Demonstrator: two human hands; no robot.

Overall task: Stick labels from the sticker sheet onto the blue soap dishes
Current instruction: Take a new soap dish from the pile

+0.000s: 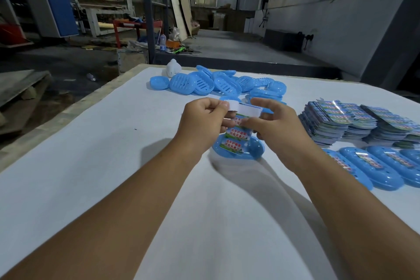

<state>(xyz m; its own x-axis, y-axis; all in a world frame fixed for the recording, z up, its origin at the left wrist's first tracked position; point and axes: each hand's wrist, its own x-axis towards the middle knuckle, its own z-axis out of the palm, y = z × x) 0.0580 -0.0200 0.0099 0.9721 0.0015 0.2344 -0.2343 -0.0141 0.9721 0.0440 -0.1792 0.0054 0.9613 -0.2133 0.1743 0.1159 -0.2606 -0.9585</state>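
A sticker sheet [236, 136] with colourful printed labels hangs above a blue soap dish [254, 151] that lies on the white table [113, 166]. My left hand [202, 120] pinches the sheet's white top strip at its left end. My right hand [275, 124] pinches the sheet from the right with thumb and forefinger. The lower labels drape over the dish. A heap of unlabelled blue soap dishes [218, 83] lies at the far side of the table.
Stacks of sticker sheets [354, 123] stand at the right. In front of them lies a row of labelled blue dishes [377, 168]. A small white object [173, 68] sits at the table's far edge. Workshop floor and clutter lie beyond.
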